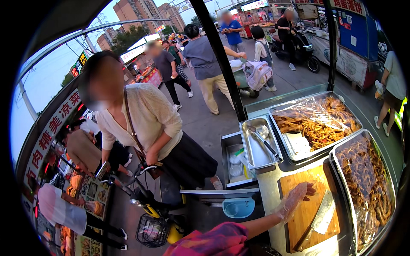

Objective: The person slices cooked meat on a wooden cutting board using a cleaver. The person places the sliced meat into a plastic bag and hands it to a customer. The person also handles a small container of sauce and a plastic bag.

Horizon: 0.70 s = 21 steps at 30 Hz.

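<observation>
My left hand (296, 198), in a clear plastic glove, is over a wooden cutting board (296, 220) with its fingers spread and nothing in it. Whether it touches the board cannot be told. To its right, a cleaver (323, 212) with a wooden handle lies flat on the board. My right hand is out of view. Beyond the board stands a metal tray (298, 155) of brown cooked meat pieces, partly under clear film. Another film-covered tray (357, 236) of similar food is at the right. Tongs (266, 140) with black handles rest in a smaller steel pan (248, 128).
An open drawer (224, 144) holds white containers and bags. Below it is a blue plastic basin (240, 212). A person (141, 118) in a cream top stands by a bicycle-like vehicle with a wire basket (153, 230). A black post (221, 60) rises beside the pan.
</observation>
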Tool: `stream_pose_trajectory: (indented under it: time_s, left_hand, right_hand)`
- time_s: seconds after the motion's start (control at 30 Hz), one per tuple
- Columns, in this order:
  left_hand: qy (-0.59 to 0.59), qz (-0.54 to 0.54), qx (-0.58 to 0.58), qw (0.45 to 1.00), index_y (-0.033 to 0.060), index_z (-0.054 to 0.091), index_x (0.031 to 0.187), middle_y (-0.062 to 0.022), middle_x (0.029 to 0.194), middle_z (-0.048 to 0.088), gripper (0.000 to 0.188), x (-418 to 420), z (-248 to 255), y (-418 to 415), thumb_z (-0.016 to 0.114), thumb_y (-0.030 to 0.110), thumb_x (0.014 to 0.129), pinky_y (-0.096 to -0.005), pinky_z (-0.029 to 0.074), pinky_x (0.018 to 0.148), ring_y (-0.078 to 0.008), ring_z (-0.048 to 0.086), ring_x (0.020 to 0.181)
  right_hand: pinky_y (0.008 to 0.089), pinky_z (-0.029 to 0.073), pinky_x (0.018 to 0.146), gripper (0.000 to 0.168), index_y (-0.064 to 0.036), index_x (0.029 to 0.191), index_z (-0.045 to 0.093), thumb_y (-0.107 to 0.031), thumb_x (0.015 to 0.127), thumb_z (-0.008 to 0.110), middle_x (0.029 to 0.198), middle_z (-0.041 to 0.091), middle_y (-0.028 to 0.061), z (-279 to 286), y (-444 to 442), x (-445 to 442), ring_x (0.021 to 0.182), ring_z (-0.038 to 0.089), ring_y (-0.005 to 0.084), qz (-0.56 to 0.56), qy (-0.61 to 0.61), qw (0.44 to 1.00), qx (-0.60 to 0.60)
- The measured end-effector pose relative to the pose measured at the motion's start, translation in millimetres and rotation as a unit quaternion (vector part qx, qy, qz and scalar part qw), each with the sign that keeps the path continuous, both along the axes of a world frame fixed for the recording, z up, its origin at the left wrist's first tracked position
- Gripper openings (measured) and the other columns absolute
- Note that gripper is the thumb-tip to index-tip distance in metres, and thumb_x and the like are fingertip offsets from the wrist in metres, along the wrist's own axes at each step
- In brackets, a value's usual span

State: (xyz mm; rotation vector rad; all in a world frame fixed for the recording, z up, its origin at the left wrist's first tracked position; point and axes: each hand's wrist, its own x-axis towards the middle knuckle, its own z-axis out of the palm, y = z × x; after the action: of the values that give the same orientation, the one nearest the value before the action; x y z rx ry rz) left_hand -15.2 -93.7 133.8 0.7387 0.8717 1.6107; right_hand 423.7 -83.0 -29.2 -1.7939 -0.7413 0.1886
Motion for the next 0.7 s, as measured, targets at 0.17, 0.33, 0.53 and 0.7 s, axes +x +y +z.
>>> stream_pose_trajectory:
  time_s: [0.17,0.33,0.53,0.7]
  left_hand:
    - [-0.024,-0.008,0.014,1.0,0.0046,0.047,0.118,-0.0094,0.107,0.056,0.054,3,-5,-3,0.042,0.049,0.089,-0.031,0.042,0.085,-0.0178,0.053,0.1]
    - [-0.021,-0.016,0.013,1.0,0.0047,0.049,0.117,-0.009,0.103,0.057,0.053,6,-1,-5,0.043,0.05,0.089,-0.0305,0.043,0.083,-0.0179,0.054,0.098]
    - [-0.024,-0.022,0.041,0.999,0.0045,0.049,0.115,-0.0086,0.101,0.057,0.053,6,0,-6,0.042,0.049,0.089,-0.0296,0.043,0.082,-0.017,0.055,0.094]
    - [-0.034,-0.021,0.017,0.999,0.0045,0.051,0.113,-0.0082,0.099,0.058,0.051,9,-2,-4,0.042,0.048,0.09,-0.0291,0.044,0.08,-0.0166,0.056,0.092]
  right_hand:
    - [0.0262,0.042,0.079,0.029,0.003,0.105,0.055,-0.02,0.089,0.048,0.096,0.058,0.011,3,5,-13,0.084,0.053,0.0179,0.025,0.005,1.0,-0.002]
    - [0.0262,0.042,0.079,0.029,0.003,0.105,0.055,-0.02,0.089,0.048,0.096,0.059,0.0112,4,7,-18,0.084,0.053,0.0181,0.037,0.009,0.999,-0.006]
    - [0.0263,0.042,0.079,0.028,0.003,0.105,0.055,-0.019,0.089,0.047,0.096,0.059,0.0114,6,11,-23,0.085,0.053,0.0184,0.052,0.007,0.999,-0.007]
    - [0.0264,0.042,0.079,0.028,0.003,0.105,0.055,-0.019,0.089,0.047,0.097,0.059,0.0116,8,13,-27,0.085,0.053,0.0186,0.06,0.006,0.998,-0.009]
